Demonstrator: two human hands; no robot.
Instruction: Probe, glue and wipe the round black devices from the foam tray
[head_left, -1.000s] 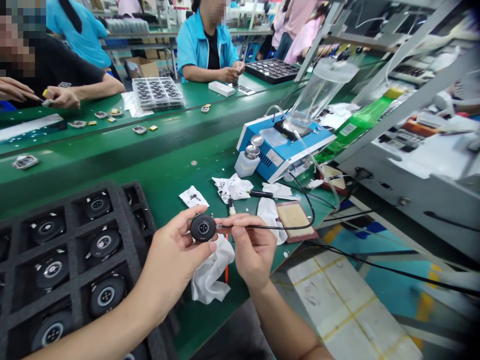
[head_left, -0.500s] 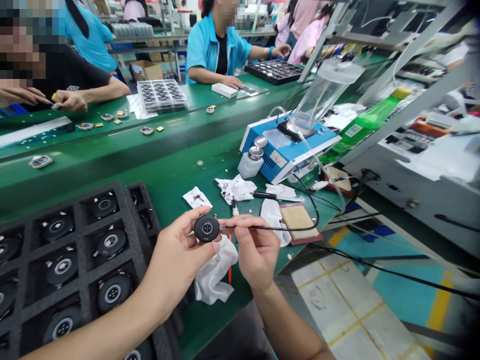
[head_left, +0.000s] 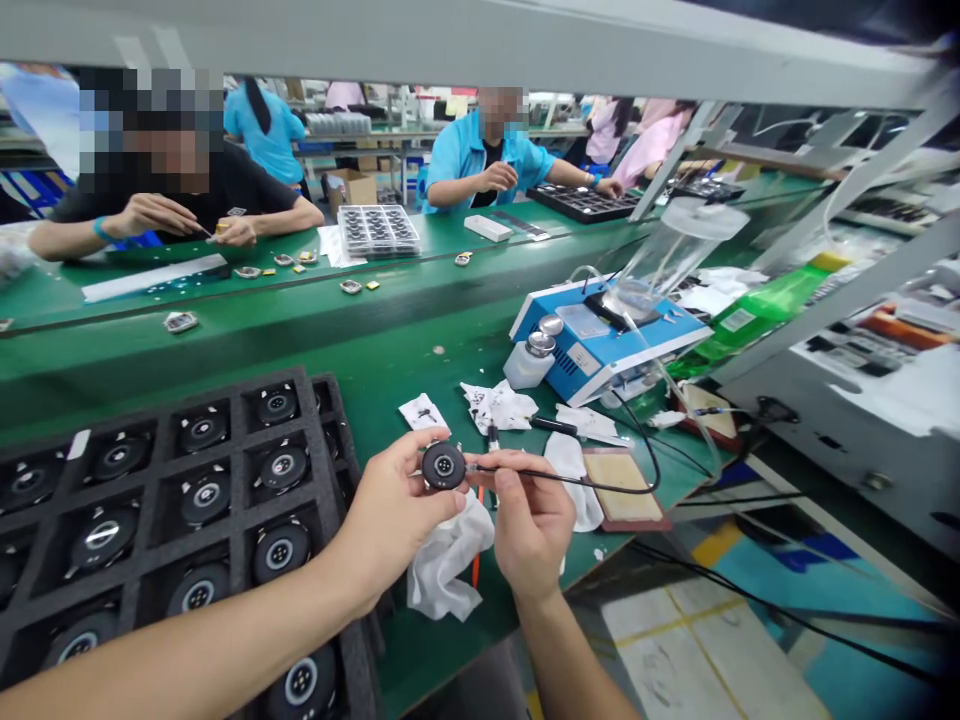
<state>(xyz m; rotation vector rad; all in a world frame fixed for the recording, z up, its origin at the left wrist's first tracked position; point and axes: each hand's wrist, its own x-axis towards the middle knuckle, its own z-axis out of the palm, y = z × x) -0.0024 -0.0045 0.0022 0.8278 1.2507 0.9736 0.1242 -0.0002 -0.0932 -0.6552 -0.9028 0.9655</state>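
A round black watch body, its ringed back with small metal contacts facing me, is pinched between the thumb and fingers of my left hand. My right hand is closed around a thin tool on a black cable. The tool's tip meets the watch's right edge; whether it presses or enters there I cannot tell. Most of the tool is hidden by my fingers. Below the hands lies a crumpled white cloth. A black foam tray with similar watch bodies in its compartments is at the left.
Behind the hands stand a white pump bottle and a blue machine. White papers with small dark bits and a tan pad lie nearby. A green bottle leans at the right. Two co-workers sit across the bench.
The view has tilted up and left, so a grey overhead beam now shows. Both hands keep the watch and tool together. A co-worker in blue has raised one hand.
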